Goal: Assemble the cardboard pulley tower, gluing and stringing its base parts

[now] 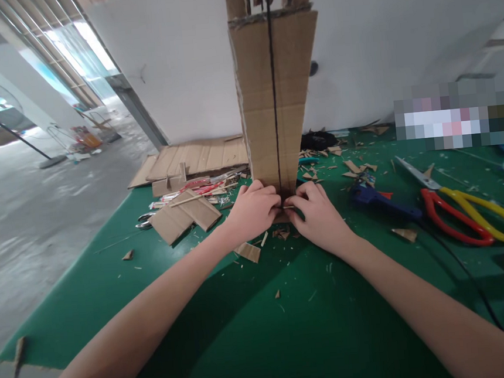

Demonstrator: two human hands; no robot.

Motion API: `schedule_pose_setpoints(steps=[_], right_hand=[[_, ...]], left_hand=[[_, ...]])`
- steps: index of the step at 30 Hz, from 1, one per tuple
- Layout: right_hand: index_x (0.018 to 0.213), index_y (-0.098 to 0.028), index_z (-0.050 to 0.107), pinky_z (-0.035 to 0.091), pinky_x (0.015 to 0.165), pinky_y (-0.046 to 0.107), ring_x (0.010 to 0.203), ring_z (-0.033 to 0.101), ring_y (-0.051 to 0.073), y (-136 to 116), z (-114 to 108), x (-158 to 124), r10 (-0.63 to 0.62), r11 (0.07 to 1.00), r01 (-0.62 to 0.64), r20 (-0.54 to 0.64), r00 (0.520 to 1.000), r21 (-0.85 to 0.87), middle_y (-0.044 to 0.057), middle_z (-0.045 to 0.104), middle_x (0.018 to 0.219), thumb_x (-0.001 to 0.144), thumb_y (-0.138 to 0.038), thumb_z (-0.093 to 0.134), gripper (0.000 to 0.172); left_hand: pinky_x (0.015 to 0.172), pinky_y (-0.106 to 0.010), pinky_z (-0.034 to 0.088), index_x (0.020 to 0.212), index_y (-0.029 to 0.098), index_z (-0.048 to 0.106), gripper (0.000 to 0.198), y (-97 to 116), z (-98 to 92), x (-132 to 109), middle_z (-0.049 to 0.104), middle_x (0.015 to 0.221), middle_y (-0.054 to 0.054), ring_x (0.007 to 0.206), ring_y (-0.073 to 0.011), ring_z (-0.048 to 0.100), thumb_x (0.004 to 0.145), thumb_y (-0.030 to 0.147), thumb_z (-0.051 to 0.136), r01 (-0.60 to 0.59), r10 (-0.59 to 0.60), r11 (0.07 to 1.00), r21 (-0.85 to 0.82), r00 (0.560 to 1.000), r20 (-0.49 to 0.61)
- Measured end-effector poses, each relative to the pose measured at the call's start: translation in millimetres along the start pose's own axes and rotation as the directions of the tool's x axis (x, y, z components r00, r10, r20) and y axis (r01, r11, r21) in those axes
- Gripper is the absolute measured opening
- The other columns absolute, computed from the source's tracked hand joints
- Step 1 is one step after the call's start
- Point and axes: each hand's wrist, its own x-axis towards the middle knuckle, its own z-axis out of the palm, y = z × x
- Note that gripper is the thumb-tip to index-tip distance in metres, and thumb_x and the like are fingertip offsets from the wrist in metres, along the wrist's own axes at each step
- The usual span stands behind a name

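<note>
A tall cardboard column (pixel 259 100) stands upright on the green table, with a black cord (pixel 273 87) running down its front. Both hands meet at its foot. My left hand (pixel 256 209) is closed at the lower end of the cord; its fingertips hide what they pinch. Opposite it, my right hand (pixel 318 215) pinches a short, thin pale stick (pixel 288 207) between thumb and fingers. The stick lies across the cord's lower end, and whether the two are joined I cannot tell. Cardboard scraps (pixel 249 252) lie just below the hands.
On the right lie large scissors (pixel 477 210) with red and yellow handles and a dark blue corded tool (pixel 385 204). Cardboard pieces (pixel 188 215), thin sticks and a flat cardboard sheet (pixel 200 157) are at left. A white wall (pixel 170 61) rises behind the green table (pixel 264 329).
</note>
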Motion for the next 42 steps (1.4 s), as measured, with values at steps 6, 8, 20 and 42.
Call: schedule_pose_setpoints(steps=[6,8,20,42], right_hand=[[0.088,-0.015,0.068,0.041,0.074,0.037,0.085,0.043,0.022,-0.3,0.2,0.2,0.004,1.000,-0.004,0.006,1.000,-0.022,0.010,0.047,0.089,0.086,-0.025,0.048,0.022],[0.088,-0.015,0.068,0.041,0.074,0.037,0.085,0.043,0.022,-0.1,-0.4,0.5,0.005,0.999,-0.005,0.005,1.000,-0.032,0.010,0.047,0.089,0.086,-0.025,0.047,0.023],[0.086,-0.018,0.068,0.036,0.070,0.036,0.086,0.041,0.022,-5.1,-3.8,0.5,0.055,0.995,-0.050,0.049,0.997,-0.082,0.009,0.046,0.090,0.086,-0.024,0.045,0.024],[0.088,-0.016,0.065,0.034,0.070,0.036,0.085,0.040,0.023,-7.0,-5.2,0.1,-0.008,0.980,0.016,0.041,0.999,-0.196,0.011,0.049,0.093,0.089,-0.024,0.040,0.026]], left_hand=[[0.072,-0.034,0.034,0.081,0.018,0.060,0.017,-5.1,-3.8,0.3,0.058,0.088,-0.004,0.091,-0.0216,0.046,0.084,0.034,0.053,-0.082,0.079,0.995,0.059,0.996,0.041],[0.071,-0.034,0.034,0.082,0.018,0.060,0.018,-5.0,-3.1,0.4,0.058,0.089,-0.005,0.091,-0.0215,0.047,0.083,0.036,0.055,-0.056,0.055,0.996,0.071,0.998,0.015],[0.077,-0.040,0.026,0.076,0.018,0.057,0.026,1.5,3.0,-0.9,0.060,0.083,-0.004,0.090,-0.0212,0.045,0.092,0.028,0.039,-0.085,0.092,0.984,0.155,0.995,-0.039],[0.075,-0.037,0.028,0.075,0.019,0.061,0.020,1.1,1.2,0.6,0.059,0.084,-0.002,0.092,-0.0211,0.046,0.086,0.028,0.047,0.015,-0.015,1.000,0.010,1.000,-0.020]])
